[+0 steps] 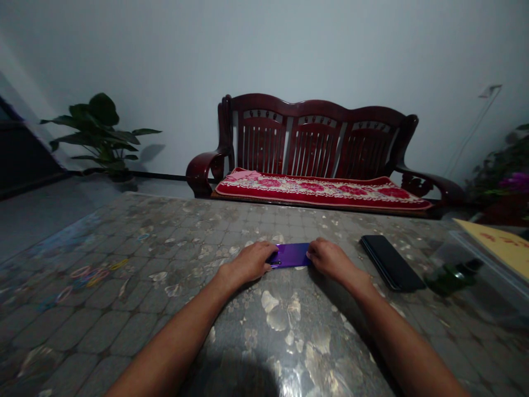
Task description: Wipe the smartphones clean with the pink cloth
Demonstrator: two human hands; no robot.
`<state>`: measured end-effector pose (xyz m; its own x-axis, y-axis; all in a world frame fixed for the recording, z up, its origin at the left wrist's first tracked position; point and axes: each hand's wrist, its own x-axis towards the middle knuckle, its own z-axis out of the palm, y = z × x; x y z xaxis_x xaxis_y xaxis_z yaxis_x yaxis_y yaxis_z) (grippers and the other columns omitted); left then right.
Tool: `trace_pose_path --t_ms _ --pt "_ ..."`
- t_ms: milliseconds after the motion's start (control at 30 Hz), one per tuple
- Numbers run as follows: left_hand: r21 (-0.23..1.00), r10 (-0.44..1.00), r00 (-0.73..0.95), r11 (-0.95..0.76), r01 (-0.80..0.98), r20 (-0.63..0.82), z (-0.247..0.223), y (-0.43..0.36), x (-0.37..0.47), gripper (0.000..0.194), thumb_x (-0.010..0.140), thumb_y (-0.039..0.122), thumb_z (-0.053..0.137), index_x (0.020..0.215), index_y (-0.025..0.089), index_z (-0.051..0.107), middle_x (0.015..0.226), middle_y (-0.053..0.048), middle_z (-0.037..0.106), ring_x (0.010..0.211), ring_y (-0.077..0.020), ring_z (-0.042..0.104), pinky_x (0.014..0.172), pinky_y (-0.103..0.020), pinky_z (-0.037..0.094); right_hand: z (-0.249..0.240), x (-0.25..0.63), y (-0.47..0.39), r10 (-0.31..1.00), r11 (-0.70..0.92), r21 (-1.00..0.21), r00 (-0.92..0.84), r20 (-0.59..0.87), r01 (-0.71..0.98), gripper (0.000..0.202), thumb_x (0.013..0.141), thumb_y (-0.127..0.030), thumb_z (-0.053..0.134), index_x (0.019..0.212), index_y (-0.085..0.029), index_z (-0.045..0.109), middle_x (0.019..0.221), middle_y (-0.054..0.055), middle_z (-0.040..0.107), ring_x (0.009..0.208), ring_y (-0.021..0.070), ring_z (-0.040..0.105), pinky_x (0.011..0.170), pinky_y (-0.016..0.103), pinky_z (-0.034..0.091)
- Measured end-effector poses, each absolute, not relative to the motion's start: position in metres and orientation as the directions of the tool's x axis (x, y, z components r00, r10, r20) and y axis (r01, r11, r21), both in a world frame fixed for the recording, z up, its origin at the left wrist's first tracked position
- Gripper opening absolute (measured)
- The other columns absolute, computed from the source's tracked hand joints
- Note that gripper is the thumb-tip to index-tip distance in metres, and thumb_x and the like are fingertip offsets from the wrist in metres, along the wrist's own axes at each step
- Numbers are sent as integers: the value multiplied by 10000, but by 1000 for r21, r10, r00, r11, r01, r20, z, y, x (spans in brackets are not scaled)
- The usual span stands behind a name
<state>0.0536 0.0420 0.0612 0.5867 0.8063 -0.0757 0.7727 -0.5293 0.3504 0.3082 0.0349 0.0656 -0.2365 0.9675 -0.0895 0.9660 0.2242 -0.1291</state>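
Observation:
A purple smartphone (292, 256) lies sideways between my two hands, at or just above the patterned tablecloth (248, 336); I cannot tell whether it touches the cloth. Its glossy back faces up, with the camera lenses near the left end. My left hand (252, 260) grips that left end, thumb on top. At the right end, my right hand (329, 258) pinches the phone, its fingers curled around the edge. To the right of my right hand lies a black wallet-like case (390, 263).
Several coloured rubber bands (93, 274) are scattered on the left of the table. On the right are a green bottle (452, 277), a clear plastic box (487, 275) and a yellow paper (498, 245). Beyond the table stands a dark wooden bench (314, 143); a potted plant (105, 135) is far left.

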Motion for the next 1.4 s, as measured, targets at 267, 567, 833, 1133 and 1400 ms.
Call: trace_pose_path --t_ms 267,567,833,1133,1400 --pt "333 819 567 -512 792 -89 65 40 56 407 855 156 681 1253 206 613 1357 -115 635 1269 -275 580 1105 -378 434 57 292 28 942 328 -180 -335 -8 927 223 975 -179 502 1029 -158 717 1026 94 674 900 177 635 773 245 402" --pt "276 817 570 -528 803 -94 68 36 59 366 869 173 687 1226 185 610 1303 -122 647 1215 -275 596 1047 -368 462 53 310 40 981 195 -128 -193 35 972 268 1004 -215 471 1037 -163 732 1063 109 675 943 200 636 785 261 404" --pt "262 822 560 -520 813 -105 70 33 61 316 877 179 681 1187 191 623 1252 -111 651 1153 -265 611 998 -346 472 51 295 31 925 377 -257 -377 53 890 244 969 -163 501 1036 -174 735 1018 76 671 930 171 623 818 237 409" --pt "151 844 517 -498 854 -140 72 19 79 466 855 333 757 1257 151 606 1221 -163 629 1159 -324 589 966 -380 487 49 317 43 981 191 -170 -184 61 967 273 990 -183 480 1065 -155 741 1061 108 679 971 193 633 833 250 413" --pt "127 894 430 -415 901 -129 77 2 93 393 868 314 761 1184 120 631 1188 -190 648 1116 -324 625 929 -372 513 47 299 34 894 442 -343 -437 94 829 234 929 -112 529 1020 -171 737 1015 75 675 943 173 622 848 242 436"
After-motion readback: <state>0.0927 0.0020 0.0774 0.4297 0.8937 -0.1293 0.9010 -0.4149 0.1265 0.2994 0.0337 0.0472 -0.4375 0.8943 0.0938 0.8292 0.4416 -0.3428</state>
